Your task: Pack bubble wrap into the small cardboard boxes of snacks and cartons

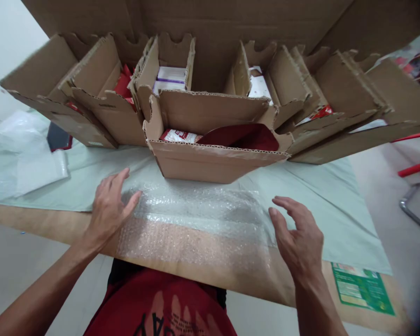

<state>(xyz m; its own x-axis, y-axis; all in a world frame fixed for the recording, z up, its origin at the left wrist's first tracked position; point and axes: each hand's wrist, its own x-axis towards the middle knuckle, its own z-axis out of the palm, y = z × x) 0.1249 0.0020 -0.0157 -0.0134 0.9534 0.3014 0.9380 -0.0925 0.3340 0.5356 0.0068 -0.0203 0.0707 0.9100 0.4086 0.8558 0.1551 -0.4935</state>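
A sheet of clear bubble wrap (196, 228) lies flat in front of me, partly over the pale green cloth and partly over the brown table edge. My left hand (112, 205) hovers by its left end, thumb and fingers apart, holding nothing. At the right end is my right hand (297, 231), also empty, its fingers curved and parted from the thumb. Just behind the wrap stands a small open cardboard box (210, 163). Inside it are a dark red curved item (245, 135) and a red-and-white packet (182, 136).
Several cardboard bins (105, 116) with packets inside stand along the back, before a tall cardboard panel (210, 23). Folded plastic wrap (38, 163) and a dark flat object (59, 136) lie left. A green printed sheet (362, 287) is at the right front corner.
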